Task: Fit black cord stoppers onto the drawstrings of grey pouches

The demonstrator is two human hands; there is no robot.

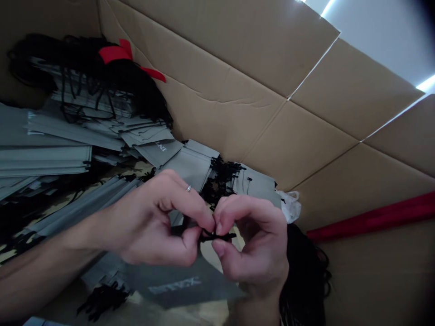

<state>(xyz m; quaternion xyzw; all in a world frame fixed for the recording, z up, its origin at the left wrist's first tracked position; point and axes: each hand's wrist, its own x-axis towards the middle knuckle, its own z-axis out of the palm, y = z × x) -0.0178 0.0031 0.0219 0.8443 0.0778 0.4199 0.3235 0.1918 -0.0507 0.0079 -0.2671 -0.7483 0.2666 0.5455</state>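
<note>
My left hand [163, 222] and my right hand [254, 240] meet near the middle of the view. Thumb and fingers of both pinch a short black cord [219, 236], its loose end sticking out toward the right thumb and finger. A ring sits on a finger of the left hand. Below the hands hangs a grey fabric pouch [183, 283] with pale lettering, blurred; the cord appears to belong to it, though the joint is hidden behind my fingers.
Stacks of grey pouches [44, 158] with black cord ends lie at left and centre. Bundled black cords [146, 88] with a red strip [115, 54] rest on top. Cardboard walls [217, 86] rise behind. At right are a clear plastic bag [290, 206], black cords [302, 276] and a red strap [374, 217].
</note>
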